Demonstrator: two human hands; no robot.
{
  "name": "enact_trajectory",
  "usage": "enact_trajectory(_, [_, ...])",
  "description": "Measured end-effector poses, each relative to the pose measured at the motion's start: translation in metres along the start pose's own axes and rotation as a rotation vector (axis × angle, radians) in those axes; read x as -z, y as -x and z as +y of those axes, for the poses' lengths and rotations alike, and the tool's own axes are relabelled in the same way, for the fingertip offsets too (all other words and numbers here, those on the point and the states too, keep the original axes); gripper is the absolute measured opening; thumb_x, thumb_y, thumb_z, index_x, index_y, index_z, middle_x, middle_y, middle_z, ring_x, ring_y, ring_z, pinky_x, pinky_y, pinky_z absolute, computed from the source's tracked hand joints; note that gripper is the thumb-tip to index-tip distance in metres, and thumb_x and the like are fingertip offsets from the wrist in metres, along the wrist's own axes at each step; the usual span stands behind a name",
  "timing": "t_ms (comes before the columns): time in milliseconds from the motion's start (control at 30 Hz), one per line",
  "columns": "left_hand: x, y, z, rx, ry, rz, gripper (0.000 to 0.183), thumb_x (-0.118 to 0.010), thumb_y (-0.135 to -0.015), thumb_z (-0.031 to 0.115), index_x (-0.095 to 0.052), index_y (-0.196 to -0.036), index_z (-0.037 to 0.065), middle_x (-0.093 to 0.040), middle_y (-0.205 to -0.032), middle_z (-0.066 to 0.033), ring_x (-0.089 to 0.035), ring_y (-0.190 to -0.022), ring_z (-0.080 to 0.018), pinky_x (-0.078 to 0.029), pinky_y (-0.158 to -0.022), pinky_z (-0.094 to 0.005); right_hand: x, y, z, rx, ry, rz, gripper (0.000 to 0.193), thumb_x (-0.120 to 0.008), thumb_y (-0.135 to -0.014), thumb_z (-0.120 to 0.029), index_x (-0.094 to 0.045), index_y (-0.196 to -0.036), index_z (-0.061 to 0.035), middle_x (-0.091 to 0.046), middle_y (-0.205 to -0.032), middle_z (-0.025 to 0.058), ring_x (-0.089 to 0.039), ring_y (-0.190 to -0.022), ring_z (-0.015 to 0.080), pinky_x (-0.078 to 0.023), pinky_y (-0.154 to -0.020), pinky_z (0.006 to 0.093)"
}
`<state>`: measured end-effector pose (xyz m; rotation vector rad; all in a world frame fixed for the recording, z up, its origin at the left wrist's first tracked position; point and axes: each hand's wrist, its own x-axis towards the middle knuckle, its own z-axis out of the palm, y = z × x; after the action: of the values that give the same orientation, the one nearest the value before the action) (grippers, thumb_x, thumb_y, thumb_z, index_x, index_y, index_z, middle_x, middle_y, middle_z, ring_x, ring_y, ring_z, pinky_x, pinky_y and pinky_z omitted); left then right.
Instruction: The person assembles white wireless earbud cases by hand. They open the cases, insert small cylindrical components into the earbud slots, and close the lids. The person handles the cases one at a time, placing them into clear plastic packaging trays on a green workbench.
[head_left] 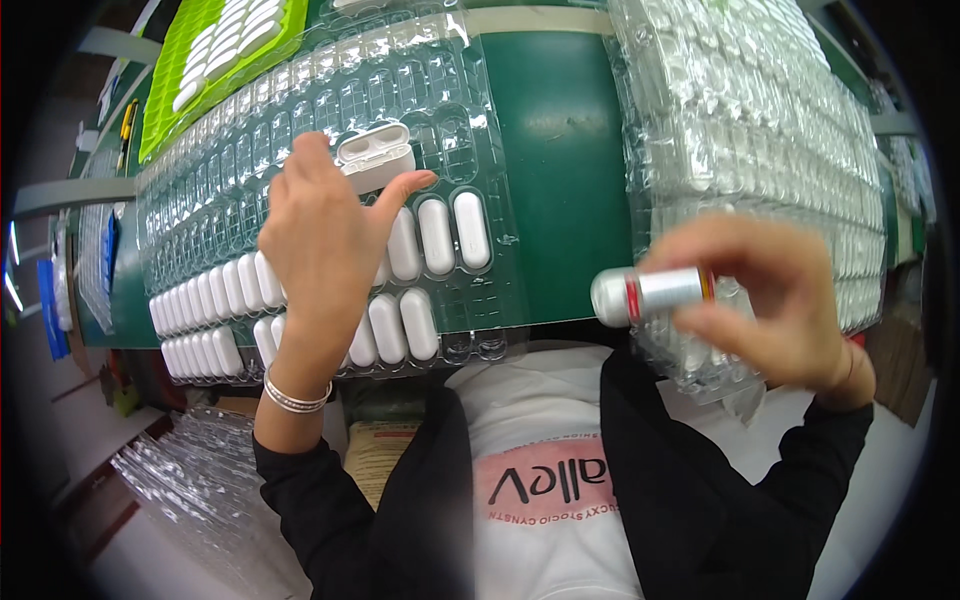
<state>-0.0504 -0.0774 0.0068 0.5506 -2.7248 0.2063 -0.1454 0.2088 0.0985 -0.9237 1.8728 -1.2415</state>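
Thumb and fingers of my left grip (325, 215) are clamped on an open white case (378, 165) with two hollows, above the clear tray (458, 160) on the green desk (560, 120); my right grip (795, 300) closes around a small bottle (660, 291), sideways near stacked trays (740, 130)

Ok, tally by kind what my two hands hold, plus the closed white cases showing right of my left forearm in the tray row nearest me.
Open white case, in the left hand: 1
Small bottle, in the right hand: 1
Closed white cases in that row: 3
Total: 5
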Motion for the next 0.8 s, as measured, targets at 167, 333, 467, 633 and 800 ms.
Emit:
enact_trajectory(167, [-0.009,0.009,0.013,0.171,0.065,-0.043,0.075,-0.075,-0.069,0.061,-0.055,-0.109,0.000,-0.067,-0.087,-0.0168,-0.067,-0.081,-0.0331,-0.053,-0.064,-0.0409,0.030,-0.067,0.004,-0.014,0.004,-0.037,0.026,-0.070,-0.087,-0.009,-0.065,-0.109,0.0029,-0.065,-0.100,0.0071,-0.060,-0.082,0.0066,-0.048,-0.063,0.0185])
enact_trajectory(333, [-0.014,0.008,0.022,0.300,0.015,-0.030,0.076,-0.076,-0.070,0.059,-0.054,-0.111,-0.001,-0.067,-0.087,-0.0174,-0.068,-0.082,-0.0325,-0.054,-0.065,-0.0419,0.035,-0.096,0.009,0.033,-0.124,-0.131,0.030,-0.071,-0.088,-0.021,-0.067,-0.106,0.0021,-0.070,-0.086,0.0052,-0.059,-0.072,0.0063,-0.049,-0.063,0.0212])
enact_trajectory(467, [-0.021,0.007,0.022,0.333,0.047,-0.029,0.068,-0.078,-0.073,0.046,-0.052,-0.112,-0.003,-0.065,-0.096,-0.0182,-0.065,-0.088,-0.0337,-0.055,-0.069,-0.0420,0.036,-0.105,0.013,-0.121,-0.367,-0.211,0.033,-0.067,-0.092,-0.029,-0.067,-0.105,0.0012,-0.070,-0.099,0.0106,-0.066,-0.080,0.0140,-0.054,-0.072,0.0259])
enact_trajectory(633, [-0.032,0.004,0.022,0.349,0.120,0.028,0.066,-0.080,-0.072,0.035,-0.050,-0.115,-0.005,-0.061,-0.105,-0.0202,-0.061,-0.099,-0.0345,-0.052,-0.083,-0.0423,0.035,-0.107,0.025,-0.114,-0.507,-0.234,0.033,-0.065,-0.094,-0.028,-0.066,-0.108,0.0008,-0.069,-0.103,0.0109,-0.066,-0.087,0.0154,-0.055,-0.075,0.0282])
enact_trajectory(800, [-0.020,0.000,0.020,0.373,0.322,0.114,0.062,-0.081,-0.070,0.025,-0.052,-0.116,-0.005,-0.058,-0.108,-0.0175,-0.058,-0.102,-0.0314,-0.047,-0.089,-0.0412,0.041,-0.108,0.035,0.020,-0.377,-0.271,0.031,-0.065,-0.094,-0.024,-0.063,-0.113,0.0007,-0.068,-0.104,0.0108,-0.066,-0.090,0.0141,-0.056,-0.077,0.0294])
